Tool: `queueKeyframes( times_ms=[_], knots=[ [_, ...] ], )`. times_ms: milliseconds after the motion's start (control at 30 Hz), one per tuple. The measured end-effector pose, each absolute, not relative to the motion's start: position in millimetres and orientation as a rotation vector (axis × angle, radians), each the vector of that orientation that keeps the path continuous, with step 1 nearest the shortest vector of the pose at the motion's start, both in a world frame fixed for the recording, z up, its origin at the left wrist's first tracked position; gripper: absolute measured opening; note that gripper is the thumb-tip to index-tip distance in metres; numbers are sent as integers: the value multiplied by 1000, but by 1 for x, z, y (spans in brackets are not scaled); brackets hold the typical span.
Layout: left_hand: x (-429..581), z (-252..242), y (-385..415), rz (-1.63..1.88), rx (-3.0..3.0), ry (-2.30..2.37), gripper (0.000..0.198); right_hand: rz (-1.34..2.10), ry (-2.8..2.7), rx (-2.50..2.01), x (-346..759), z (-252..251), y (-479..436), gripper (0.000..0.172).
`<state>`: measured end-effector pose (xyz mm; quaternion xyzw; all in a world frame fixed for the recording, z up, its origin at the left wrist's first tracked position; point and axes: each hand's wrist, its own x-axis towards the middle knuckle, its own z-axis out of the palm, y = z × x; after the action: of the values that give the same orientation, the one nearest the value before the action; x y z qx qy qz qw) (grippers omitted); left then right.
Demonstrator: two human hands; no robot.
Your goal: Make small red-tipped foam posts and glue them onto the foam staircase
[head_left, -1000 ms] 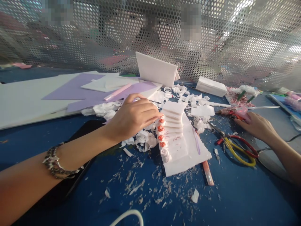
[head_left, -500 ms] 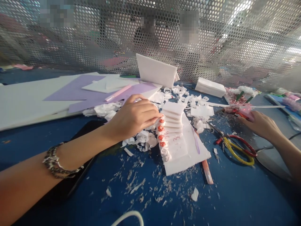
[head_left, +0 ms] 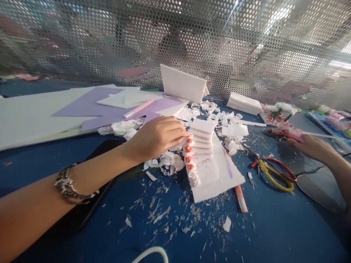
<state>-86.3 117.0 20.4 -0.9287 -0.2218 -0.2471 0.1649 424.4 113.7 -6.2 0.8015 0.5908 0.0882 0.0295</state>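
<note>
My left hand (head_left: 161, 138) is closed, its fingertips pressed together at the upper end of a row of small rolled rosettes (head_left: 188, 149), some with red centres. They line the left edge of a white board (head_left: 222, 182) carrying stacked white pieces (head_left: 201, 137) like small steps, with red marks below. Whether a rosette is between those fingers is hidden. To the right, my right hand (head_left: 315, 148) grips a pink hot glue gun (head_left: 296, 134), its nozzle pointing left and a clear stick out the back. Red-and-yellow-handled scissors (head_left: 276, 173) lie nearer me.
White curled scraps (head_left: 170, 162) surround the board. Purple sheets (head_left: 90, 104) and white boards (head_left: 33, 117) lie back left. A folded white panel (head_left: 182, 84) stands before the perforated metal screen (head_left: 109, 44). A dark flat object (head_left: 90, 182) lies under my left forearm; a cable runs at right.
My right hand and the glue gun have moved slightly right, away from the board. My left hand stays at the rosette row, barely shifted.
</note>
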Motion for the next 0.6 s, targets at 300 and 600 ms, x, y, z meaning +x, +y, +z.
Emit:
queueKeyframes(
  times_ms=[300, 600],
  knots=[
    [-84, 23, 114, -573, -2631, -712, 31, 155, 1686, 2395, 436, -19, 120, 63],
    [-84, 26, 113, -523, -2546, -591, 27, 114, 1671, 2378, 433, -17, 118, 61]
  ],
)
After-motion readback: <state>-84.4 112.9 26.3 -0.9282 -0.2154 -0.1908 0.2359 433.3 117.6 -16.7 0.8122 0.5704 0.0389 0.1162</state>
